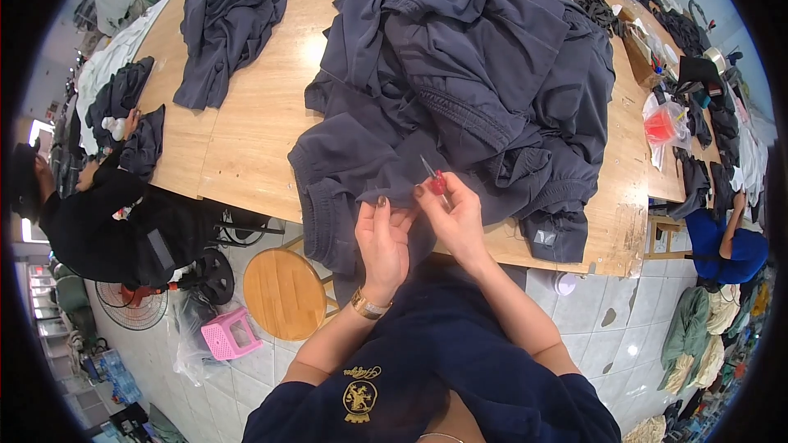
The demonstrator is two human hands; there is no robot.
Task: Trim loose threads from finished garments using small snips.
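So, big wooden counter (246, 139) with a heap of dark grey garments (476, 90) piled across the middle, a smaller grey pile (230, 25) further back on the left, and more dark clothes along the right edge. Two other people sit at the sides, one in black on the left (90, 213), one in blue on the right (730, 246). Round wooden stool (283, 291) and a little pink stool (226, 332) on the tiled floor below.

Both hands are at the near edge of the heap. Left hand (382, 238) has its grip pinched shut on a fold of the grey cloth, holding it up off the counter edge. Right hand (460, 217) is clenched round a small red-handled snipper (435, 180), just beside the left, practically touching. The tool's long axis runs up and to the left, metal tip pointing away from the person, onto the cloth right above the left fingers. So the fabric spot lies just left of and ahead of the right hand, which is the nearer one.
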